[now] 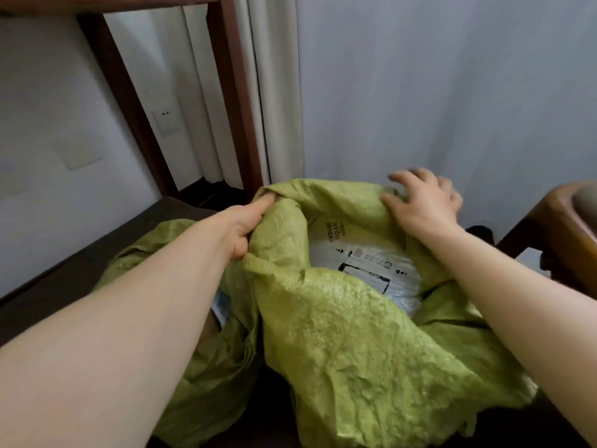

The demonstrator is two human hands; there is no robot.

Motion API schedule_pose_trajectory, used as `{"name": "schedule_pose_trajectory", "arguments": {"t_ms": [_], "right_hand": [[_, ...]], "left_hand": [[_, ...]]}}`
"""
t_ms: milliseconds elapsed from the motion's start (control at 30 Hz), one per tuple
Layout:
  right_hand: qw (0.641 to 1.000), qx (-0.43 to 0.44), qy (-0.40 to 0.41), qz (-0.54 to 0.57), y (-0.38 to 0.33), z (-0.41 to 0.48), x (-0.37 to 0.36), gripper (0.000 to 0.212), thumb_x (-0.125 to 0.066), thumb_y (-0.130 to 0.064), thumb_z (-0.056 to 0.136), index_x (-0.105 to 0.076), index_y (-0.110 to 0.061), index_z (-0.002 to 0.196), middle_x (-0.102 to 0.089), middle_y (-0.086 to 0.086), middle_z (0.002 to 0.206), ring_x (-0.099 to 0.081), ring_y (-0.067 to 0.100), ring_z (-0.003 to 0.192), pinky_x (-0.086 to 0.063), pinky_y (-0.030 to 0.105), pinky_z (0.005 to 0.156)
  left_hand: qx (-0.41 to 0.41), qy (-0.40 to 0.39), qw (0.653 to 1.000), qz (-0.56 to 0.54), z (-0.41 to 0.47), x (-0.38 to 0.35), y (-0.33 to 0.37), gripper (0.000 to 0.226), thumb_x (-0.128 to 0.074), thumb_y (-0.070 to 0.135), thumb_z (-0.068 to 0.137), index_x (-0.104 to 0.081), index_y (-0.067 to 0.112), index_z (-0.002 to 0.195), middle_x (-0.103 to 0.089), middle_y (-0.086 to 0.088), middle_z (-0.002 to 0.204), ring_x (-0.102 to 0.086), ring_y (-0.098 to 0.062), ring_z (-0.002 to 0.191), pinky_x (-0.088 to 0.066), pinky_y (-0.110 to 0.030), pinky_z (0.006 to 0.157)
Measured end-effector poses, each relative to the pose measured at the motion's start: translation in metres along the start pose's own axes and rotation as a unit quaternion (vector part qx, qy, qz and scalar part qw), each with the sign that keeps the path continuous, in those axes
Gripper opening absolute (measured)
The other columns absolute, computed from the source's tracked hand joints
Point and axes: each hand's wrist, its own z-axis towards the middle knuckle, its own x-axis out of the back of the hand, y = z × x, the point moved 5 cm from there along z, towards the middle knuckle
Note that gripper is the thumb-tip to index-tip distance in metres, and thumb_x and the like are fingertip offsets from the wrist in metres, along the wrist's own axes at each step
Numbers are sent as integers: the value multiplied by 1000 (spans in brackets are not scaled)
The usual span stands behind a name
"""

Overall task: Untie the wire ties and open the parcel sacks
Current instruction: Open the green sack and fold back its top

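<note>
Green woven sack [339, 324] sits on the floor with its mouth spread, left hand [245, 226] clenched on the rim, right hand [420, 205] splayed loosely over the far edge (no tie visible), parcel [361, 266] exposed; next, probably widen the mouth.

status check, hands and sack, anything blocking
Left hand clamped on green sack rim. Right hand spread, fingers open, at far rim. Sack mouth open, white parcel showing inside. No wire tie in view, nothing blocking.
</note>
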Motion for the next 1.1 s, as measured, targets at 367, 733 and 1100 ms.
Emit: {"name": "schedule_pose_trajectory", "arguments": {"t_ms": [367, 733, 1100], "right_hand": [[941, 235, -243, -32, -103, -16, -40, 80, -52, -9, 83, -15, -43, 146, -25, -3, 155, -15, 21, 145, 9, 57, 113], [982, 27, -183, -40, -63, 35, -52, 32, -30, -31, 94, -53, -10, 91, -51, 10, 96, -43, 27, 89, -31, 41, 98], [992, 50, -56, -103, -57, 26, -24, 38, -44, -31, 93, -51, -15, 127, -53, 14, 130, -44, 34, 123, -24, 42, 106]], "left_hand": [[-13, -60, 995, -80, 17, -18, 8, 31, -42, 33, 93, -59, 13, 77, -62, -7, 60, -61, -18, 53, -52, -20, 50], [-273, 176, 723, 610, -59, -49, 19, 83, -30, 82, 74, -59, 23, 125, -41, -4, 127, -29, -26, 123, -34, -40, 98], [41, 8, 921, 388, -35, -12, -51, 7, -66, 2, 77, -64, 1, 83, -69, -13, 72, -69, -21, 57, -59, -29, 56]]}}
